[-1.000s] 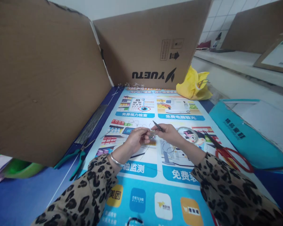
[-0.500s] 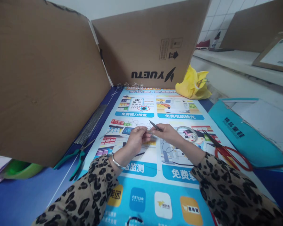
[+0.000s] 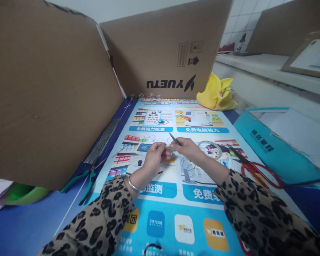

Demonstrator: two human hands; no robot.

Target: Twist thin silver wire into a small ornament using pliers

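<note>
My left hand (image 3: 155,156), with a silver bangle at the wrist, is closed in a pinch over the middle of a printed poster (image 3: 176,208). Whatever its fingertips grip is too small to make out. Close beside it, my right hand (image 3: 186,147) is wrapped round a slim dark pointed tool (image 3: 174,138), its tip pointing up and away to the left. The fingertips of both hands nearly meet. Thin bent wires (image 3: 152,138) lie on the poster just beyond them. A round pale coil (image 3: 210,149) rests to the right of my right hand.
Red-handled scissors (image 3: 261,174) lie at the right, near a teal box (image 3: 274,145). On the left are teal-handled pliers (image 3: 86,181) and a bundle of thin straight rods (image 3: 102,140). Cardboard panels (image 3: 160,49) wall the back and left. A yellow bag (image 3: 216,93) sits at the back right.
Both hands stay in nearly the same place, with the fingers shifting slightly. The dark tool has tilted a little more upright. The whole view has shifted slightly.
</note>
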